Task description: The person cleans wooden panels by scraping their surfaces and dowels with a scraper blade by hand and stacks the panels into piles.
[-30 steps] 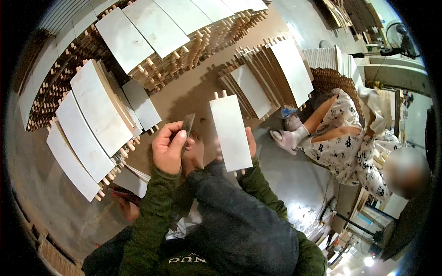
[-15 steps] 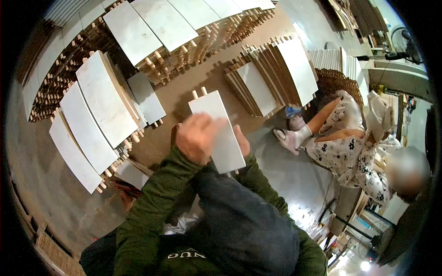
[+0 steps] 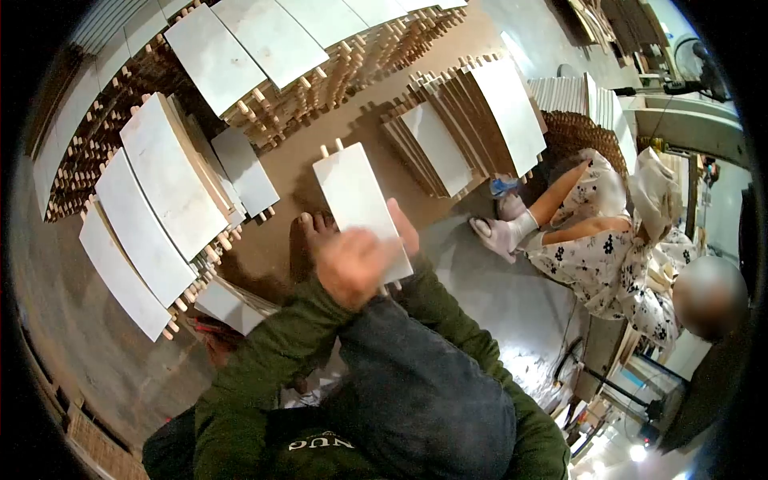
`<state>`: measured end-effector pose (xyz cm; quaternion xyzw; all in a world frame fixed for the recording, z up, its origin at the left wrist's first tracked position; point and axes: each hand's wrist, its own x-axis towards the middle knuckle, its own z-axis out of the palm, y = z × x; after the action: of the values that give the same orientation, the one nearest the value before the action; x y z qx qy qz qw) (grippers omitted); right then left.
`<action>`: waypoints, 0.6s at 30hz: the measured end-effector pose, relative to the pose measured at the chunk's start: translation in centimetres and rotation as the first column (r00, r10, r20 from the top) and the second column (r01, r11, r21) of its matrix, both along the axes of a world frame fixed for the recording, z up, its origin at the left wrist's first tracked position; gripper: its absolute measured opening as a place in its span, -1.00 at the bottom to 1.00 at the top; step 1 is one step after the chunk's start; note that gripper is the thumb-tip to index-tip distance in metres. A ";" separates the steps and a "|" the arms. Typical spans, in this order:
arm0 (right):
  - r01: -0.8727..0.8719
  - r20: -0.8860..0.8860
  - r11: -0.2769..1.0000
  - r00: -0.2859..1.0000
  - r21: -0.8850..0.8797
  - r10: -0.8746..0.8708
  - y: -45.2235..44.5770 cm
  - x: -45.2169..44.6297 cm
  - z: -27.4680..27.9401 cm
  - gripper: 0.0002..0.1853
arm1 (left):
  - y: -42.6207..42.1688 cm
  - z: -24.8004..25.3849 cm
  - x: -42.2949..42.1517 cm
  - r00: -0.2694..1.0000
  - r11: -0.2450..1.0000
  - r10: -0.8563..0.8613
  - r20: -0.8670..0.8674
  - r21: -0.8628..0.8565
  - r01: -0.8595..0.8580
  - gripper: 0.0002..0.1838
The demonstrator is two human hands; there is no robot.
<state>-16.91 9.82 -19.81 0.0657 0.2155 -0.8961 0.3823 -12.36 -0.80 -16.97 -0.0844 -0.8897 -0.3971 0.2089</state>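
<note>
In my right hand [image 3: 405,228] is a white rectangular panel [image 3: 352,188], tilted, with two pale wooden pegs at its upper end and more pegs at its lower end. The fingers grip its right edge, partly behind it. My left hand [image 3: 352,268] is closed and blurred over the lower left part of the panel. The dark flat piece seen in it earlier is hidden by the hand and the blur now.
White pegged panels [image 3: 172,184] stand in stacks at the left, with a long row [image 3: 264,40] along the top. Another stack [image 3: 508,112] stands right of centre. A seated person [image 3: 592,248] is at the right. A bare foot [image 3: 308,232] shows beyond my left hand.
My left hand has moved right, onto the panel, and its dark flat piece has gone out of clear view. The panel has shifted left and tilted more, with my right hand still on it.
</note>
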 end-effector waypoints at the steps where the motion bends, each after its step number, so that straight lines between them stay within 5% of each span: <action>1: 0.133 -0.185 0.974 0.978 0.182 -0.099 -1.0 0.5 1.5 -0.43 | 0.7 0.4 0.8 1.000 0.999 -0.011 0.008 0.050 0.011 -0.69; 2: 0.281 -0.344 0.893 0.926 0.351 -0.157 -2.1 1.0 3.0 -0.41 | 1.3 0.6 1.2 1.000 0.995 -0.021 0.017 0.101 0.020 -0.68; 3: 0.130 -0.138 0.946 0.986 0.297 -0.092 -1.3 0.3 2.4 -0.40 | 1.3 0.3 1.1 1.000 0.994 -0.022 0.020 0.106 0.020 -0.68; 5: -0.063 0.205 0.949 0.970 -0.309 0.132 -0.1 -0.8 0.8 -0.40 | 0.4 -0.2 0.2 1.000 0.997 0.025 0.005 0.070 -0.025 -0.71; 10: -0.268 0.064 0.811 0.935 -0.520 0.349 1.5 -0.5 -1.9 -0.46 | -4.5 -0.8 -4.1 0.965 0.961 0.263 -0.014 0.095 -0.261 -0.75; 11: -0.216 0.042 0.815 0.959 -0.538 0.281 0.8 -0.6 -1.6 -0.46 | -4.2 -1.1 -3.6 0.976 0.978 0.210 -0.050 -0.010 -0.210 -0.77; 13: -0.101 0.021 0.976 0.994 -0.194 0.107 0.3 -0.3 -0.9 -0.45 | -1.0 -0.6 -1.3 0.993 0.993 0.117 -0.026 -0.027 -0.118 -0.79; 15: -0.004 -0.086 0.972 0.996 0.235 0.025 -0.5 -0.4 1.1 -0.41 | 0.3 -0.1 -0.1 1.000 0.999 0.021 -0.002 -0.037 -0.021 -0.81; 17: -0.018 -0.045 0.987 0.999 0.161 0.026 -0.3 -0.7 1.0 -0.41 | 0.5 0.1 0.3 1.000 0.999 0.029 -0.007 -0.021 -0.029 -0.77; 18: -0.058 0.081 0.988 0.994 -0.143 0.070 0.5 -0.9 -0.7 -0.43 | -0.5 -0.4 -0.3 0.995 0.995 0.101 0.002 -0.019 -0.101 -0.80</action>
<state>-17.80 10.32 -20.49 0.0700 0.1373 -0.8928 0.4233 -12.67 -1.31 -17.39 -0.0409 -0.8969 -0.3776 0.2265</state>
